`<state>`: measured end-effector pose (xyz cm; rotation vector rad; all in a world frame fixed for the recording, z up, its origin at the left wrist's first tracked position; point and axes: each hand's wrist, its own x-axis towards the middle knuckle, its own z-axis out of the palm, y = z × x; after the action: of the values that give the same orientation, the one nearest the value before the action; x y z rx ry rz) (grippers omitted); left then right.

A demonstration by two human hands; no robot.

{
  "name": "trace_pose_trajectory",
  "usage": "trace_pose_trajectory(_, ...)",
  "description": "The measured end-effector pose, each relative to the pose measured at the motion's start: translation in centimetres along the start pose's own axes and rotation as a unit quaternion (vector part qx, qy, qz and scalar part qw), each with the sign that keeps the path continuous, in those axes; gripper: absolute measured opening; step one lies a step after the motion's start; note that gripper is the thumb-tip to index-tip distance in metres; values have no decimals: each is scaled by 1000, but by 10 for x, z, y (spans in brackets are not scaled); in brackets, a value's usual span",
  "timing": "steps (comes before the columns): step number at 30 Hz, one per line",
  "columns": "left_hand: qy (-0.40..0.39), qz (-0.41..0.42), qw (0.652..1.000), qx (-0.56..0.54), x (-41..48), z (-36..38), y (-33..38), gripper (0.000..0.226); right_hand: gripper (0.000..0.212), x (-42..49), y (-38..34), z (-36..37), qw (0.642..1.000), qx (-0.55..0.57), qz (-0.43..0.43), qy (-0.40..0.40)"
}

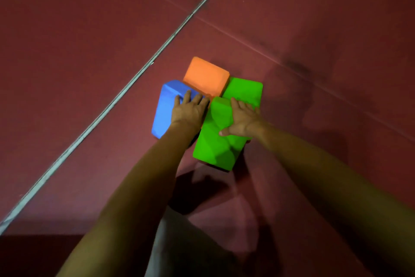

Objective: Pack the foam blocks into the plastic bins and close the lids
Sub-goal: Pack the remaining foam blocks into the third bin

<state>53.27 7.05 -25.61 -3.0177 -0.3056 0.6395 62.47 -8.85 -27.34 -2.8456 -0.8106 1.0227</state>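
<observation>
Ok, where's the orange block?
Head view, centre: the orange block is farthest away, between the blue block at left and a green block at right.

A dark red floor [314, 18], dimly lit, is crossed diagonally by a pale grey strip [125, 92] and faint seams.

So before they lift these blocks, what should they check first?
1. Left hand on the blue block: ok, fingers lie flat on its top.
2. Right hand on the near green block: ok, it rests spread on top.
3. Firm grip on a block: not ok, neither hand curls round one.
4. Blocks gathered together: ok, the orange block and far green block sit tight against the other two.
5. Plastic bin ready nearby: cannot tell, none is in view.
</observation>
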Motion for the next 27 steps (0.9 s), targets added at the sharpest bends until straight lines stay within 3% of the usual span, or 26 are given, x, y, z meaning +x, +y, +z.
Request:
trace_pose_trajectory(3, 23, -1, 997, 69, -3, -12, -11, 55, 118, -7, -8, 9, 998, -1, -7, 55)
trace_pose_trajectory(6, -6, -23, 996, 89, -23, -19, -29, 46, 103, -24, -24, 9, 999, 18, -5, 37)
trace_pose_trajectory(10, -67, -45, 988, 134, -80, -15, -47, 89, 90, -54, -48, 5, 986, -51, -140, 71)
trace_pose_trajectory(13, -86, -104, 987, 91, -131, -23, -52, 102, 85, -84, -72, -10, 961, -112, -233, 103)
trace_pose_trajectory(18, -33, -184, 980, 65, -241, -52, -65, 94, 83, -151, -132, -38, 904, -194, -363, 118)
trace_pose_trajectory(27, 4, -380, 924, 48, -480, -114, -110, 88, 93, -317, -290, -61, 795, -233, -529, 187)
